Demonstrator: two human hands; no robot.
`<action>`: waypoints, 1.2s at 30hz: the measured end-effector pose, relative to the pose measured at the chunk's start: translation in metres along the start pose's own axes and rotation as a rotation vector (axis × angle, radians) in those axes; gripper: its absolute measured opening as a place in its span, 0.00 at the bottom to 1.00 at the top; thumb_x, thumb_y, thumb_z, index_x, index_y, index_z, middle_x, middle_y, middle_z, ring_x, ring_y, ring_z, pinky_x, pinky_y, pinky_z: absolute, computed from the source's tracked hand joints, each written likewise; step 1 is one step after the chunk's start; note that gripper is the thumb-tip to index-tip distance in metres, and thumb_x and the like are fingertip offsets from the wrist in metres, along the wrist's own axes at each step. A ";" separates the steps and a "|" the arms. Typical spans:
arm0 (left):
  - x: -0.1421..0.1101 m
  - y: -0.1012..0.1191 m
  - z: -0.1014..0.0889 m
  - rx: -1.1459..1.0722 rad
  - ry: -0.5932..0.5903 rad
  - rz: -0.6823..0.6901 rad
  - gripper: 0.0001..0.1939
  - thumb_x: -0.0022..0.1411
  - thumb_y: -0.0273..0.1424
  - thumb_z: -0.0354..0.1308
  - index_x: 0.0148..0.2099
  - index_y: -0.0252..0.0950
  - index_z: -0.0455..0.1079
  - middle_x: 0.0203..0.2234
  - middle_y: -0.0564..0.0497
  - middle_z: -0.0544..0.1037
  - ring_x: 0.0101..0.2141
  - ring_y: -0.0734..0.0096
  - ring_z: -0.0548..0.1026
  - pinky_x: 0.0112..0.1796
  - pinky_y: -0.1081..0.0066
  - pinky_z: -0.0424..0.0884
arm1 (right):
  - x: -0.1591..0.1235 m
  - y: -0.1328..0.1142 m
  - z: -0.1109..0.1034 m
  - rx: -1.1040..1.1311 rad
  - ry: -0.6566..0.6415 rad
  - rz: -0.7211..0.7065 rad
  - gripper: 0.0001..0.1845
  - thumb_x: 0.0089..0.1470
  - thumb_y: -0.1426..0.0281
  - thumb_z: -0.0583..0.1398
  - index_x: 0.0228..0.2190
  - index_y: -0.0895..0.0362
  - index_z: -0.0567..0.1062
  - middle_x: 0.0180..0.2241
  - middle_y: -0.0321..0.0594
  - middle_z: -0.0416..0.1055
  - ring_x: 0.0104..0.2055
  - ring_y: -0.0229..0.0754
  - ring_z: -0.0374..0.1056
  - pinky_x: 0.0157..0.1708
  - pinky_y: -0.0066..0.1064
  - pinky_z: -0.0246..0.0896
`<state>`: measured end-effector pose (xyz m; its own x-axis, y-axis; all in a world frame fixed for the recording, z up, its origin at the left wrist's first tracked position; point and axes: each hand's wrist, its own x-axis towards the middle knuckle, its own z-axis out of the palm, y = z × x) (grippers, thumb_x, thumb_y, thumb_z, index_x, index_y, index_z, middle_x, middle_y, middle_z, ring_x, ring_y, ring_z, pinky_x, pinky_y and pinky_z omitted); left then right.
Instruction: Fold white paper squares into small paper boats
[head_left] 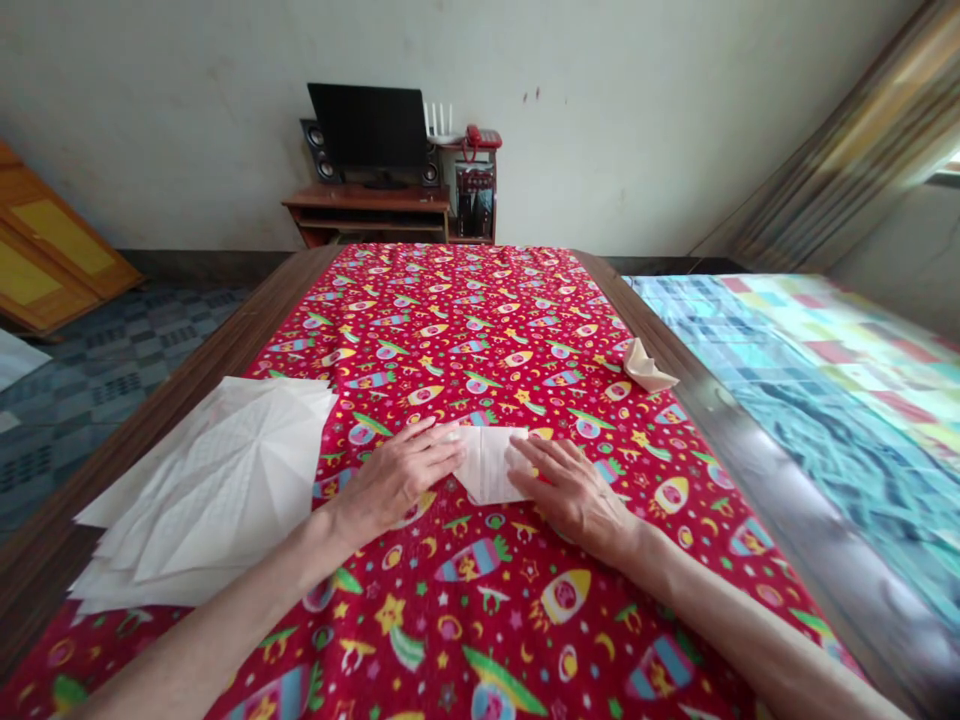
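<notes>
A small folded piece of white paper lies on the red patterned cloth, with a crease running down its middle. My left hand rests flat with stretched fingers, their tips on the paper's left end. On the opposite end lie the outstretched fingers of my right hand, slightly spread. Left of my left hand is a loose stack of creased white sheets. A small folded paper shape with raised points sits farther off to the right. Both thumbs are mostly hidden.
Dark wooden table edges show beside the cloth. Beyond the far end stands a desk with a monitor, speakers and a red telephone. A bed is on the right, and a yellow-orange cabinet on the left.
</notes>
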<state>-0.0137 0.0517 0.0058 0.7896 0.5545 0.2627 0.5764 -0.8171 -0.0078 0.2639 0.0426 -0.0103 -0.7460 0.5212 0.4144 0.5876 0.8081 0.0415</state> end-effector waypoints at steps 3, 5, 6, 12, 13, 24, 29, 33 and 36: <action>0.007 0.001 -0.001 0.013 -0.005 0.016 0.18 0.65 0.21 0.45 0.54 0.32 0.69 0.55 0.47 0.71 0.60 0.63 0.60 0.59 0.56 0.59 | -0.004 -0.019 -0.006 0.121 -0.007 -0.100 0.12 0.63 0.74 0.50 0.44 0.59 0.72 0.51 0.51 0.70 0.52 0.47 0.66 0.45 0.43 0.64; 0.008 0.008 0.001 0.025 0.013 0.005 0.19 0.64 0.19 0.44 0.54 0.29 0.68 0.55 0.44 0.70 0.60 0.64 0.60 0.59 0.58 0.60 | -0.004 -0.028 -0.007 0.193 -0.014 -0.109 0.12 0.63 0.75 0.50 0.44 0.60 0.71 0.48 0.49 0.72 0.50 0.45 0.67 0.46 0.41 0.64; 0.007 0.013 0.002 0.021 0.025 -0.010 0.21 0.63 0.17 0.43 0.55 0.28 0.67 0.55 0.43 0.69 0.60 0.64 0.61 0.58 0.59 0.61 | -0.003 -0.031 -0.008 0.221 -0.011 -0.099 0.12 0.63 0.75 0.50 0.43 0.59 0.72 0.48 0.48 0.73 0.50 0.44 0.68 0.47 0.41 0.63; -0.015 0.042 0.007 -0.087 -0.002 -0.102 0.33 0.54 0.13 0.41 0.61 0.31 0.60 0.58 0.46 0.67 0.59 0.69 0.62 0.57 0.62 0.63 | 0.002 -0.032 -0.006 0.415 -0.012 -0.060 0.11 0.62 0.73 0.52 0.40 0.57 0.74 0.47 0.45 0.74 0.50 0.43 0.68 0.47 0.37 0.64; -0.018 0.046 0.007 -0.091 0.000 -0.120 0.33 0.53 0.13 0.41 0.62 0.31 0.59 0.58 0.46 0.66 0.59 0.69 0.61 0.58 0.62 0.63 | 0.003 -0.030 -0.006 0.485 -0.001 -0.032 0.11 0.62 0.72 0.53 0.40 0.57 0.75 0.44 0.44 0.75 0.49 0.42 0.69 0.46 0.35 0.65; -0.029 0.058 0.011 -0.140 0.060 -0.195 0.28 0.57 0.14 0.42 0.59 0.28 0.62 0.56 0.43 0.68 0.59 0.63 0.61 0.57 0.59 0.64 | 0.026 -0.031 0.005 0.577 -0.048 0.490 0.11 0.58 0.67 0.57 0.27 0.56 0.76 0.26 0.37 0.72 0.27 0.36 0.67 0.29 0.25 0.58; -0.028 0.059 0.010 -0.197 0.078 -0.221 0.26 0.58 0.14 0.42 0.58 0.28 0.62 0.54 0.43 0.69 0.57 0.62 0.63 0.56 0.60 0.67 | 0.032 -0.029 0.009 0.466 -0.062 0.537 0.10 0.57 0.66 0.58 0.26 0.56 0.74 0.25 0.36 0.71 0.27 0.35 0.65 0.28 0.25 0.56; -0.028 0.060 0.011 -0.217 0.092 -0.230 0.25 0.59 0.15 0.43 0.58 0.28 0.63 0.53 0.42 0.69 0.56 0.62 0.64 0.55 0.60 0.68 | 0.034 -0.028 0.011 0.425 -0.064 0.550 0.11 0.56 0.66 0.59 0.25 0.56 0.73 0.24 0.35 0.69 0.25 0.34 0.64 0.27 0.24 0.54; -0.028 0.061 0.011 -0.214 0.081 -0.243 0.26 0.59 0.15 0.43 0.60 0.29 0.61 0.53 0.43 0.69 0.56 0.61 0.64 0.56 0.59 0.67 | 0.034 -0.029 0.011 0.410 -0.056 0.535 0.11 0.57 0.66 0.58 0.25 0.56 0.72 0.24 0.35 0.68 0.25 0.34 0.62 0.26 0.24 0.53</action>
<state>0.0022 -0.0120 -0.0128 0.6106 0.7297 0.3077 0.6815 -0.6821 0.2652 0.2179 0.0396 -0.0075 -0.4070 0.8831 0.2336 0.7223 0.4676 -0.5096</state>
